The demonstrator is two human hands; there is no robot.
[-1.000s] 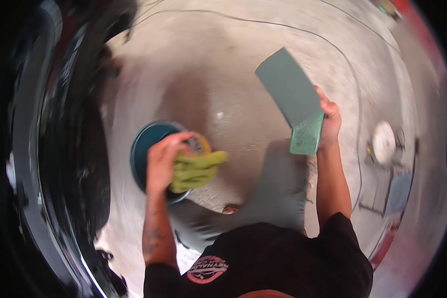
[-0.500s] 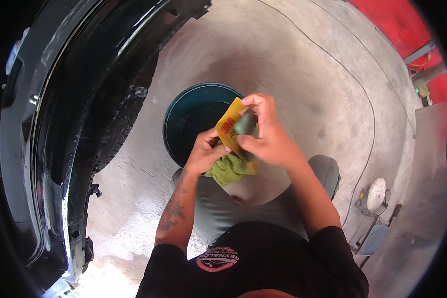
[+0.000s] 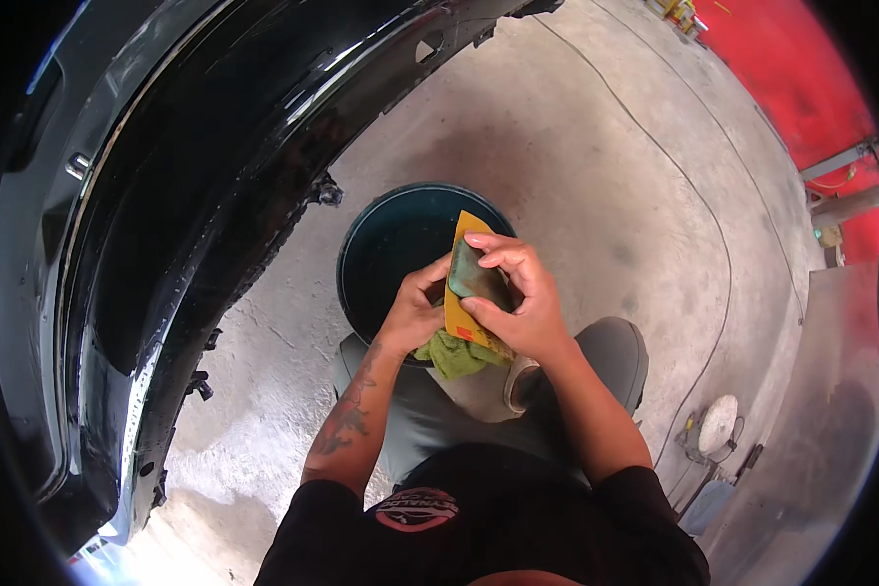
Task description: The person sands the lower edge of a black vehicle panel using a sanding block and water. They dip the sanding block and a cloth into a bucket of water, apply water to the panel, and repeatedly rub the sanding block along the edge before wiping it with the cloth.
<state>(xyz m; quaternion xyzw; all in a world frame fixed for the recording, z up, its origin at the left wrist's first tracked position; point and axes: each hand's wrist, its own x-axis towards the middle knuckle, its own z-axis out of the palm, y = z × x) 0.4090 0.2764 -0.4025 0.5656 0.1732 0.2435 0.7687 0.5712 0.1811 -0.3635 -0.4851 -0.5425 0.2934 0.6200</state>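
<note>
Over the dark green bucket (image 3: 391, 234), a yellow-backed sheet of sandpaper (image 3: 461, 322) stands tilted between my two hands. My left hand (image 3: 413, 311) is closed on the sheet's left side; some of its fingers are hidden behind the sheet. My right hand (image 3: 532, 308) grips a rounded green sanding block (image 3: 479, 280), with fingers at its top and thumb below. The block rests against the yellow face of the sandpaper. Just beneath, a crumpled green cloth (image 3: 456, 358) lies at the bucket's near rim, close to my knees.
A large glossy black car body panel (image 3: 195, 186) fills the left side. Cables (image 3: 689, 176) run along the concrete floor (image 3: 576, 195) to the right. A tool with a round white pad (image 3: 719, 424) lies at the lower right, near a red wall (image 3: 781, 68) farther back.
The sheet has turned more upright, and the green block now sits against it within my right hand's grip. The view has shifted, showing more of the black panel and my shoe.
</note>
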